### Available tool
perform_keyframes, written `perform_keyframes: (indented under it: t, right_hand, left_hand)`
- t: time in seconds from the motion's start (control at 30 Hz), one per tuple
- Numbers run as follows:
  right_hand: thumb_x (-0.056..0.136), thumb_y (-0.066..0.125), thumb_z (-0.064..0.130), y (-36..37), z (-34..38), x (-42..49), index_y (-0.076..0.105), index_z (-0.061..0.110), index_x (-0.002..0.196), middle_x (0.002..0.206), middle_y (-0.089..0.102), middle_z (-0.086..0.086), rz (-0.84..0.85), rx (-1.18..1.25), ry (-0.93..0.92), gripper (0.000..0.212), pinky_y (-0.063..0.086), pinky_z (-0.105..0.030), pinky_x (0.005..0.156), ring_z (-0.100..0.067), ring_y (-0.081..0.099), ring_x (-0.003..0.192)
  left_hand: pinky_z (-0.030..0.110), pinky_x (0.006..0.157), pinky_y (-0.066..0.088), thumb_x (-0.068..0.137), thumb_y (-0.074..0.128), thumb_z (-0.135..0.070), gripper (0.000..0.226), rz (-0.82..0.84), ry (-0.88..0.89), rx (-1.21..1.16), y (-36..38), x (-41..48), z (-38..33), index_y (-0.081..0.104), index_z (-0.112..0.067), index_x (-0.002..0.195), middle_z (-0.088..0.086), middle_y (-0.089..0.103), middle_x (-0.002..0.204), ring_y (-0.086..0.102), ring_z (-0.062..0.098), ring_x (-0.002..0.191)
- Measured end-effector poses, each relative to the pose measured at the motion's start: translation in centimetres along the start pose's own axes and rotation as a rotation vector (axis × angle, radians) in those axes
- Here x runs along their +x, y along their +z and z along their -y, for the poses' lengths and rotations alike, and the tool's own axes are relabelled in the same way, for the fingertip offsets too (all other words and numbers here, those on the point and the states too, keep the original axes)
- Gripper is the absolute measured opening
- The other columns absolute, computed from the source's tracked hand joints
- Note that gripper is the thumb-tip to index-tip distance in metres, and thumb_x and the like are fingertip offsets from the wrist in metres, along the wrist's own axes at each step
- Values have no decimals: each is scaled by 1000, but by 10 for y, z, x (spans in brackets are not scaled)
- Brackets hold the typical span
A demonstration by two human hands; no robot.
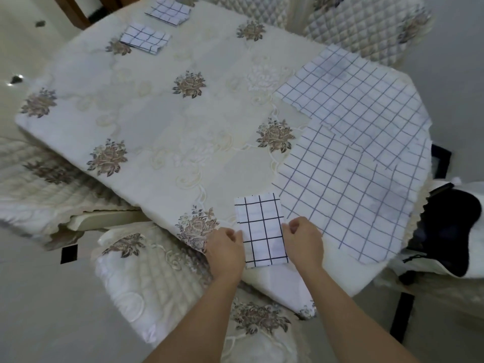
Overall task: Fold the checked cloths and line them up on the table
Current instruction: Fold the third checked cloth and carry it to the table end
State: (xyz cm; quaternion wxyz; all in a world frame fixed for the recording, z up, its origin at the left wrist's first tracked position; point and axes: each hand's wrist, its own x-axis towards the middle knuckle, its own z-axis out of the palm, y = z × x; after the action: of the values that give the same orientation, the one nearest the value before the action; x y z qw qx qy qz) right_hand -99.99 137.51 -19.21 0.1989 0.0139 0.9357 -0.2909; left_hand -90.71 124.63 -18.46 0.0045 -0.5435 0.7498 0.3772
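Note:
A folded checked cloth (260, 229), white with dark grid lines, lies as a narrow rectangle near the table's front edge. My left hand (226, 248) pinches its left edge and my right hand (303, 241) pinches its right edge, fingers curled. Two folded checked cloths (145, 38) (169, 10) lie apart at the far left end of the table. Unfolded checked cloths (351, 98) (345, 195) are spread flat and overlapping on the right side, close to the right edge of the folded one I hold.
The table (162, 113) wears a cream cloth with embroidered flowers. Quilted chair covers (162, 279) stand at the front, left and back. A dark bag (445, 231) sits on a seat at the right.

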Motion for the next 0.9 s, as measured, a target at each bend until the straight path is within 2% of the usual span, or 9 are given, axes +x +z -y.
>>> perform_keyframes:
  t: [0.1, 0.2, 0.3, 0.37, 0.5, 0.6, 0.77, 0.83, 0.9]
  right_hand:
    - [95, 61, 36, 3, 10, 2, 60, 14, 102, 90, 64, 1, 52, 45, 126, 23, 39, -30, 65, -19, 59, 85]
    - [96, 62, 36, 0, 16, 2, 64, 12, 102, 84, 64, 0, 107, 65, 166, 25, 37, -29, 59, -21, 59, 82]
    - [95, 64, 28, -2, 21, -1, 67, 2, 92, 80, 66, -14, 145, 76, 177, 26, 52, -37, 69, -34, 66, 85]
    - [94, 64, 24, -2, 21, -2, 61, 5, 79, 74, 62, -15, 156, 76, 168, 25, 55, -40, 73, -37, 62, 75]
    - [97, 61, 25, 0, 15, -1, 55, 13, 81, 75, 60, -1, 167, 79, 159, 21, 41, -29, 59, -19, 53, 67]
    - [99, 57, 26, 1, 13, -3, 54, 16, 85, 78, 60, 0, 158, 145, 139, 17, 42, -30, 60, -18, 55, 69]
    - [99, 58, 28, -1, 14, -8, 56, 16, 92, 80, 59, 4, 130, 335, 132, 14, 41, -26, 62, -12, 54, 72]
    - [98, 61, 28, -1, 14, -10, 62, 16, 98, 87, 65, 6, 134, 427, 149, 13, 48, -28, 72, -12, 61, 82]
    - [98, 61, 26, -2, 17, -13, 67, 17, 101, 94, 72, 7, 139, 506, 164, 12, 53, -31, 81, -11, 67, 89]
  left_hand:
    - [35, 83, 48, 94, 65, -35, 23, 18, -25, 40, 2, -2, -10, 69, -13, 99, 3, 70, 96, 63, 23, 93]
    - [35, 83, 47, 95, 64, -33, 21, 24, -35, 50, 4, -3, -15, 68, -13, 100, 3, 69, 97, 63, 24, 94]
    - [34, 81, 48, 96, 62, -34, 20, 42, -34, 82, 7, -4, -14, 67, -15, 98, 2, 70, 96, 62, 22, 92]
    - [37, 81, 51, 97, 60, -33, 21, 62, -12, 119, 9, -3, -13, 68, -14, 98, 2, 69, 94, 63, 22, 90]
    - [35, 72, 49, 98, 58, -32, 24, 141, 28, 177, 5, 2, -16, 67, -13, 87, 2, 68, 85, 63, 23, 81]
    - [32, 64, 41, 99, 57, -31, 29, 193, 64, 189, 2, 5, -16, 59, -17, 74, 2, 64, 75, 60, 24, 73]
    - [34, 69, 39, 99, 57, -27, 26, 297, 38, -39, -5, 16, -17, 51, -17, 76, -2, 54, 73, 53, 23, 77]
    - [34, 74, 43, 97, 61, -24, 18, 323, 6, -155, -10, 20, -18, 54, -16, 82, 0, 60, 80, 57, 24, 82]
    - [39, 82, 50, 95, 65, -22, 16, 339, -26, -299, -16, 23, -19, 56, -15, 83, 10, 68, 91, 64, 29, 91]
